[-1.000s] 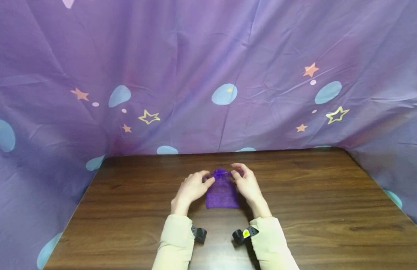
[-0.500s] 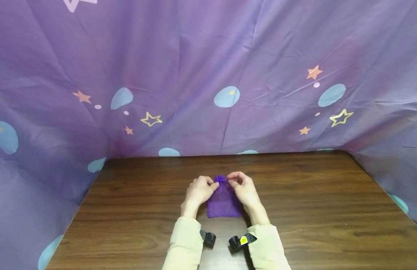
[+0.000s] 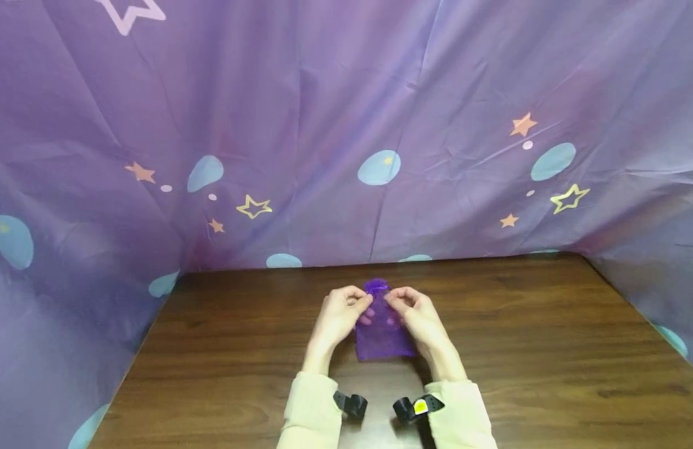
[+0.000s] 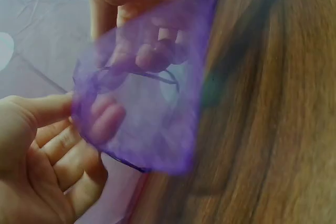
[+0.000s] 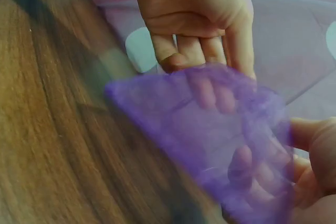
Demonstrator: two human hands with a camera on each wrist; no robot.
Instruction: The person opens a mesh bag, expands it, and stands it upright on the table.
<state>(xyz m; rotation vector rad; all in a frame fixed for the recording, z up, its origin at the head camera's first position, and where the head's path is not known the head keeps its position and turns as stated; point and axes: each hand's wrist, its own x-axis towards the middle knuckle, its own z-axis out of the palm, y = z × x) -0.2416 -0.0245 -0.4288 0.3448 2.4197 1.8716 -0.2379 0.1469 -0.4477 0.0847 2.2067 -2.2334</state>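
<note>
A small sheer purple drawstring pouch (image 3: pixel 384 342) hangs between my two hands, its top gathered into a small ruffle. My left hand (image 3: pixel 338 313) pinches the pouch's left side near the neck between thumb and fingers. On the opposite side my right hand (image 3: pixel 422 315) pinches it the same way. In the left wrist view, fingertips show through the mesh of the pouch (image 4: pixel 152 124), and a thin dark cord loop (image 4: pixel 157 77) is visible. From the right wrist view, the pouch (image 5: pixel 178 124) looks thin and flat, with nothing visible inside it.
A brown wood-grain table (image 3: pixel 229 349) lies under the hands. A purple curtain (image 3: pixel 324 125) with stars and blue ovals stands behind the table and along its sides. Black wrist cameras (image 3: pixel 354 405) are strapped at both sleeves.
Both hands have come closer together, from the outstretched cords in to the pouch's neck. The pouch has shifted a little to the right, and fingers now show through it.
</note>
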